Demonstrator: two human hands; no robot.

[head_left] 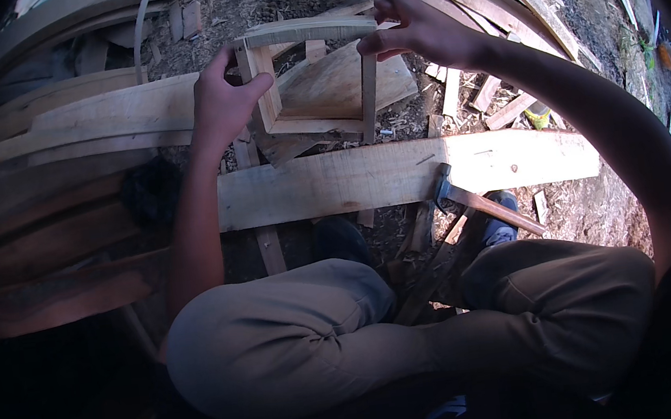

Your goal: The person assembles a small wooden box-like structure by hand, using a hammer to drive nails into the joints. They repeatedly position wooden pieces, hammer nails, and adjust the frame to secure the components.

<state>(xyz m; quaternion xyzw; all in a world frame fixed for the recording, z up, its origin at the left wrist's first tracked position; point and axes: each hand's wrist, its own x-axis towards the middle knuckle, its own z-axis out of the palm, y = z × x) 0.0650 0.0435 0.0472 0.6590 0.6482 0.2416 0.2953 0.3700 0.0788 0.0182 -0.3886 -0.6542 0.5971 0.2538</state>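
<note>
A small rectangular wooden frame (317,123) is held up beyond the plank, between both hands. My left hand (227,98) is closed round its left side, the thumb lying on the inner edge. At the top right corner my right hand (407,34) grips the frame with thumb and bent fingers. Nearer to me lies a long pale plank (324,182), with two nails (425,159) on its top. A claw hammer (491,208) rests with its head against the plank's near edge, its wooden handle slanting down to the right.
Long boards (113,118) are stacked at the left. Several more boards (486,5) lie at the far right, among wood chips and offcuts (487,94). A yellowish can (536,115) stands behind the plank. My bent knees (281,313) are close to its near side.
</note>
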